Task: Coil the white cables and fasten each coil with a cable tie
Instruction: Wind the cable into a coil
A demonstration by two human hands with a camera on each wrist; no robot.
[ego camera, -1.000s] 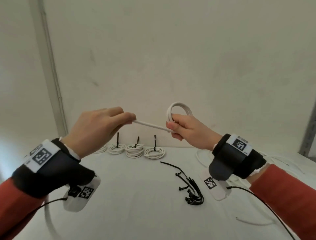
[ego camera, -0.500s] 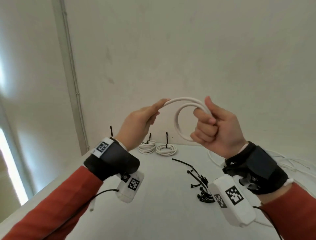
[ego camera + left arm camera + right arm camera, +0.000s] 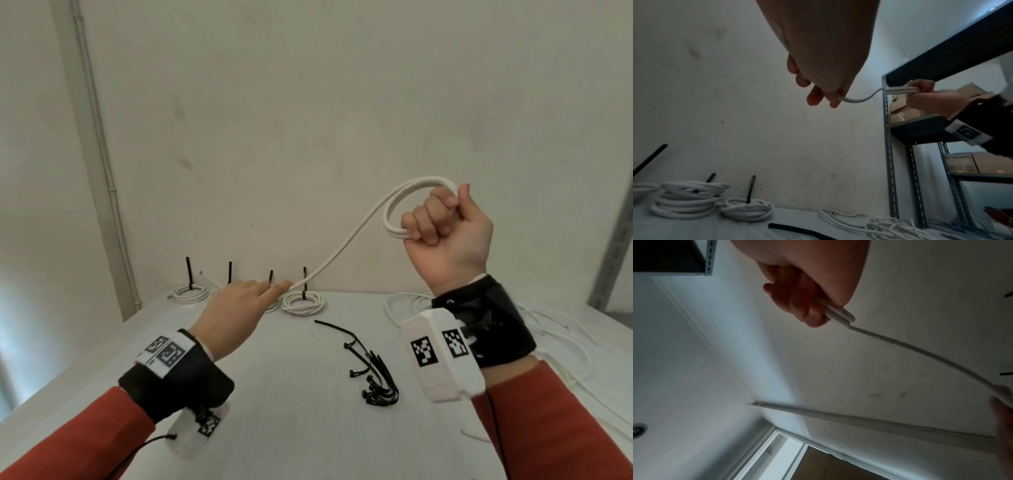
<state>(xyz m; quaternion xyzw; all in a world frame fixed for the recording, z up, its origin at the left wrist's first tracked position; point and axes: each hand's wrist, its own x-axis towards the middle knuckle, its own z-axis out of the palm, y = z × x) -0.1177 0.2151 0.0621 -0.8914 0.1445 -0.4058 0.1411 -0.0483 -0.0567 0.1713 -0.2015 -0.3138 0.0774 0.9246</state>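
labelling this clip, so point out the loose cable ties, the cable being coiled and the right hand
cable ties [image 3: 383,387], head view, middle of the black bundle
cable [image 3: 900,91], left wrist view, the stacked loops
right hand [image 3: 445,236], head view, middle of the fist

Storeroom or workshop: slotted metal shelving holding cardboard boxes at right, bare wall, white counter.

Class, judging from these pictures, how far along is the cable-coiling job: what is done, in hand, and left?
Done: several tied coils lie in a row. In hand: the right hand grips a few loops of white cable while the left hand pinches its tail. Left: finish winding, tie this coil from the black cable ties, then coil the loose cables.
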